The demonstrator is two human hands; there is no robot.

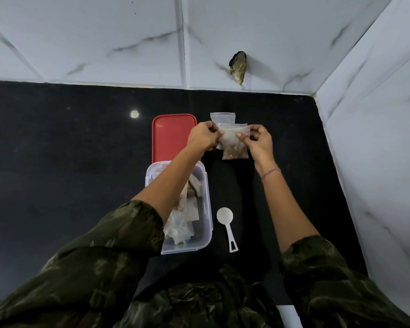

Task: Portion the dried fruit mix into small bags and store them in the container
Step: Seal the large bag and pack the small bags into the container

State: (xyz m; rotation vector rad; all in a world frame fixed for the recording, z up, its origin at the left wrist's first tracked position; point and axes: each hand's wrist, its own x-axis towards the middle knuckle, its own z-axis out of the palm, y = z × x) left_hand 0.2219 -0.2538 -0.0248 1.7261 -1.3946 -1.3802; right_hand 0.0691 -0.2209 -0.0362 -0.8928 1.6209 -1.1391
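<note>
HANDLING: small bag (234,147) looks light, soft, slippery; best taken by the stiffer zip strip | LOOK: clear film, brown-yellow mix slumped at bottom | PLACE: above worktop (57,150), just beyond container (208,204) far-right corner | left grip (202,136), right grip (258,139): both pinching bag's top edge

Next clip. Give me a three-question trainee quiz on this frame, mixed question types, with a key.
1. True or false: the left hand and the right hand both pinch the top of the small bag.
2. Multiple choice: relative to the container, the white scoop lies A) inside it, B) on the counter to its right, C) on top of it.
3. Short answer: what colour is the lid lying beyond the container?
Key: 1 true; 2 B; 3 red.
</note>
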